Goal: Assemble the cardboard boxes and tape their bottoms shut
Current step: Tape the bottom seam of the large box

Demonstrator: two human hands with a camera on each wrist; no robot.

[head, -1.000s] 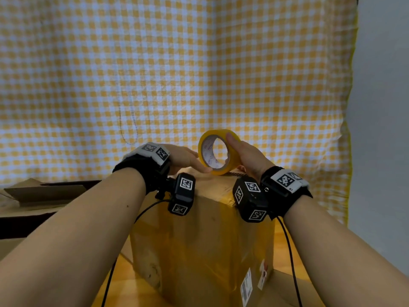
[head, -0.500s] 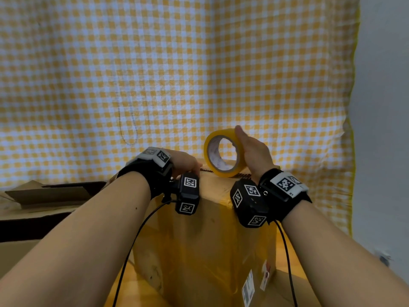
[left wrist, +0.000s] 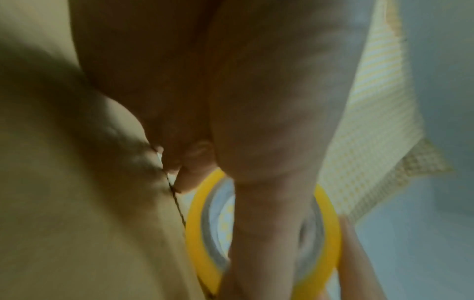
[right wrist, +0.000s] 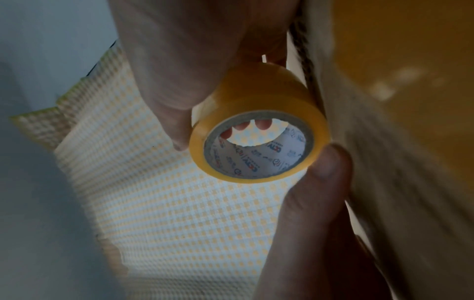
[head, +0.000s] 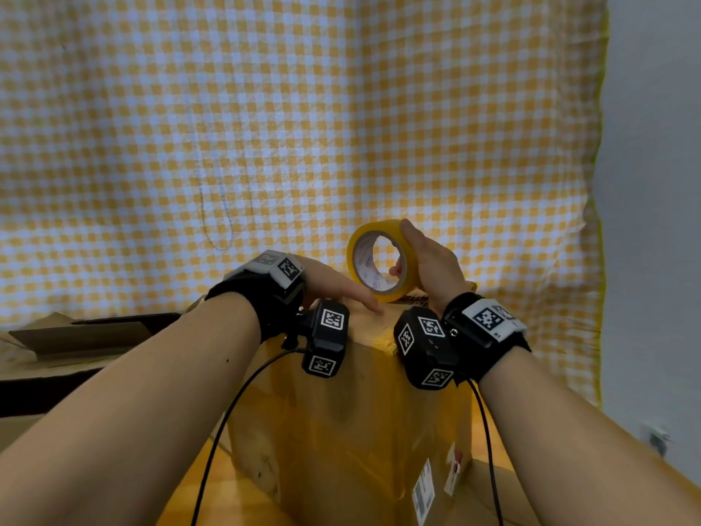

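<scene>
A brown cardboard box (head: 341, 411) stands upright in front of me, its top face and near side glossy with yellow tape. My left hand (head: 333, 284) lies flat on the top, fingers stretched toward the far edge just under the roll. My right hand (head: 432, 263) grips a yellow tape roll (head: 364, 267) on edge above the box's far edge, thumb on the near rim and fingers over the far side. In the right wrist view the tape roll (right wrist: 259, 95) sits between thumb and fingers, beside the box. In the blurred left wrist view the left hand (left wrist: 256, 101) shows before the tape roll (left wrist: 202, 243).
A yellow-and-white checked cloth (head: 303, 127) hangs behind the box. Flattened cardboard (head: 76, 336) lies at the left. A grey wall (head: 652, 222) is on the right. White shipping labels (head: 423, 491) are stuck low on the box's near side.
My right hand has raised the tape roll a little up and to the right. My left hand drew back from the roll, then stretched forward again along the box top.
</scene>
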